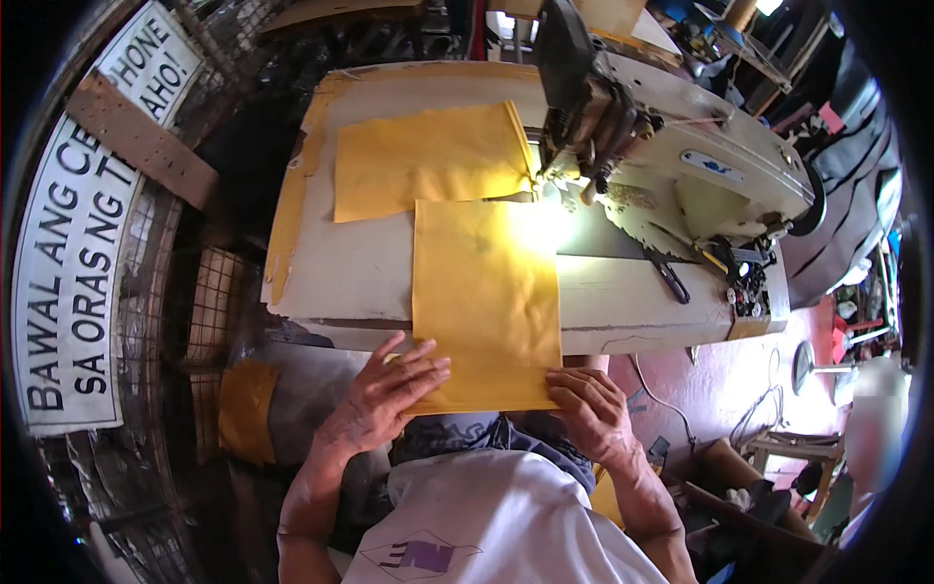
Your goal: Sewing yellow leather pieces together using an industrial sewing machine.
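Observation:
A yellow fabric panel [483,321] lies from the sewing machine's lit needle area [547,195] down over the front edge of the worktable. My left hand [394,384] grips its lower left corner, fingers lying over the fabric. My right hand [593,409] holds the lower right corner with curled fingers and the thumb hidden. A second yellow piece [418,161] lies at the upper left of the tabletop, reaching the presser foot. Black-handled scissors [671,277] rest right of the panel.
The machine body [700,146] fills the tabletop's [302,243] back right. A signboard [68,292] and wire grating stand at the left. More yellow fabric [243,409] is at lower left. Cables [686,419] cross the floor at right. Another person [876,428] is at the far right.

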Demonstrator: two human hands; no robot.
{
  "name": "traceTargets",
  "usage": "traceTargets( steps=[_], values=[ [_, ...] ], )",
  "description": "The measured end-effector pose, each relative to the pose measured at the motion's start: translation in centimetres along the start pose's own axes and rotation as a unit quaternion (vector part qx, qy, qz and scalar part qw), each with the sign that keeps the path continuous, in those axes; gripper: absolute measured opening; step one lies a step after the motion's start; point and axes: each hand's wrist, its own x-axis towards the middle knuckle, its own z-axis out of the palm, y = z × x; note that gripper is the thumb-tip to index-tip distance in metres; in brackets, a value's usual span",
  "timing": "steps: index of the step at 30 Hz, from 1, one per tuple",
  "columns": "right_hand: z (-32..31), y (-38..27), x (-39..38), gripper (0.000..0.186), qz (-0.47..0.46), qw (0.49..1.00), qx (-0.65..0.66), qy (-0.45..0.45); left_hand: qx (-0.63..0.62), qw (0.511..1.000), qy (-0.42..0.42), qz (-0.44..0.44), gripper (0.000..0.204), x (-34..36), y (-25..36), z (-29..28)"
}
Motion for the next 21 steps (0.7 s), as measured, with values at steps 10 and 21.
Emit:
traceTargets(
  steps=[10, 21],
  values=[
    [-1.3, 1.3, 2.1, 0.025, 0.245, 0.967, 0.061, 0.044, -0.138, 0.967, 0.140, -0.162, 0.032, 6.3, -0.2, 2.2],
    [0.2, 6.0, 6.5, 0.035, 0.409, 0.911, 0.043, 0.045, 0.073, 0.968, 0.182, -0.159, 0.053, 14.3, -3.9, 3.3]
  ],
)
